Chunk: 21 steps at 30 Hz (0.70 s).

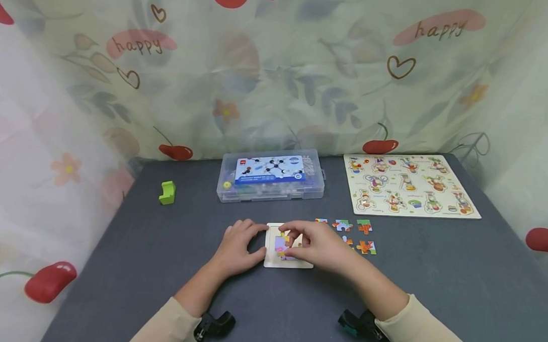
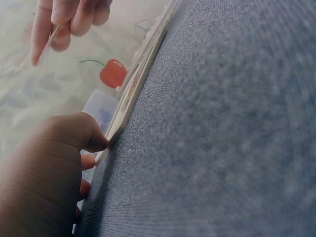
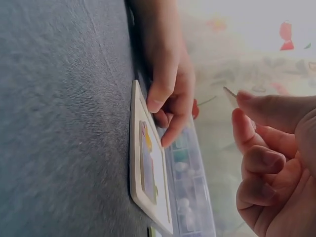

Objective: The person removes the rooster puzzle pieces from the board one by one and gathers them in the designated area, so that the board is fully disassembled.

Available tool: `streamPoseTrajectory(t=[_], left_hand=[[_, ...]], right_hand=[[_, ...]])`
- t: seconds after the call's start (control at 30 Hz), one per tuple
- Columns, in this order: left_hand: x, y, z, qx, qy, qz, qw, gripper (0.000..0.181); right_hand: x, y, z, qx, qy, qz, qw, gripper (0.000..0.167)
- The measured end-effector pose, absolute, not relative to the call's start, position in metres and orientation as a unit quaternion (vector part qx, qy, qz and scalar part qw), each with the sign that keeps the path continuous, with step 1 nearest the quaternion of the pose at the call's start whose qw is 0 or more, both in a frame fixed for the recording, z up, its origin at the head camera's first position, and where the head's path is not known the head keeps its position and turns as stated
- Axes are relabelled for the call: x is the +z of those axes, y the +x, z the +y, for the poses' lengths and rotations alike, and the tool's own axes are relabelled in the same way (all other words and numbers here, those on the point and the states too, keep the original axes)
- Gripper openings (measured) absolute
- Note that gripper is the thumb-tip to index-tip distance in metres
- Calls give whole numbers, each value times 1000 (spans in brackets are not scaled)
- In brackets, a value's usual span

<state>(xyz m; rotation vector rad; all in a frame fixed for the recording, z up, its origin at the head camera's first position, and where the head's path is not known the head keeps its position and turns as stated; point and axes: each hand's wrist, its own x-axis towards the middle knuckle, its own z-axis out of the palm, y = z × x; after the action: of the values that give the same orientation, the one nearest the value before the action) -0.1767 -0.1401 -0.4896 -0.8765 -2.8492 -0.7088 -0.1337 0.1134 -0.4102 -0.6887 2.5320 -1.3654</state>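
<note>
A small, pale wooden puzzle tray (image 1: 271, 262) lies flat on the table. My left hand (image 1: 239, 248) holds its left edge between thumb and forefinger. In the right wrist view, purple and yellow puzzle pieces (image 3: 148, 173) lie inside its recess. Above the tray, my right hand (image 1: 318, 247) pinches a thin puzzle piece (image 3: 229, 95) between thumb and forefinger, seen nearly edge-on, its picture hidden. The other right fingers are curled. Several loose jigsaw pieces (image 1: 364, 226) with blue, green and orange pictures lie right of the tray, partly behind my right hand.
A clear plastic case (image 1: 273, 192) with a blue label stands at the back middle. To its right lies a large picture board (image 1: 413, 196) with cartoon figures. A green block (image 1: 167, 193) sits at the back left. Printed curtains (image 1: 268, 90) hang around the dark table (image 1: 278, 312).
</note>
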Motion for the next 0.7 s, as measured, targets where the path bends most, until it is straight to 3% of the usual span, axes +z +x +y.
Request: streamPoseTrajectory(t=[0.37, 0.7], left_hand=[[-491, -176, -139, -230, -276, -933, 34, 47], [-490, -175, -139, -232, -279, -931, 38, 47]], right_hand=[[-419, -117, 145, -454, -220, 860, 76, 20], [-423, -111, 176, -489, -190, 845, 108, 25]])
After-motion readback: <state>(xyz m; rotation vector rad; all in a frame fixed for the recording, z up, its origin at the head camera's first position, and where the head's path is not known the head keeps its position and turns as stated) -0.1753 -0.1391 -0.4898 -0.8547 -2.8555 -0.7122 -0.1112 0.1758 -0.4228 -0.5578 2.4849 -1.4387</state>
